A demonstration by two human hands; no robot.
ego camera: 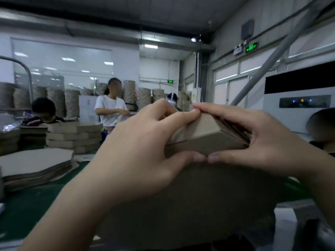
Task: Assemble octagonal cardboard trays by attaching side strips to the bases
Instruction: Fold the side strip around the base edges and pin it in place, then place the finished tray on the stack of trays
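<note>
Mid-attachment: your left hand (145, 147) and right hand (253, 142) pinch the side strip (203, 136) onto the base (199, 196). Next, likely press the fold flush.

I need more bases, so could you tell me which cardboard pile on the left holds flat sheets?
The nearer low pile, by the left edge; the farther stack behind it is made of thick, walled trays.

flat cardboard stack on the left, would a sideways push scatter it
Probably scatters: the flat cardboard stack is loose sheets with edges already uneven, so upper ones likely slide first. Each sheet looks thin and wide, so likely light and somewhat bendy.
</note>
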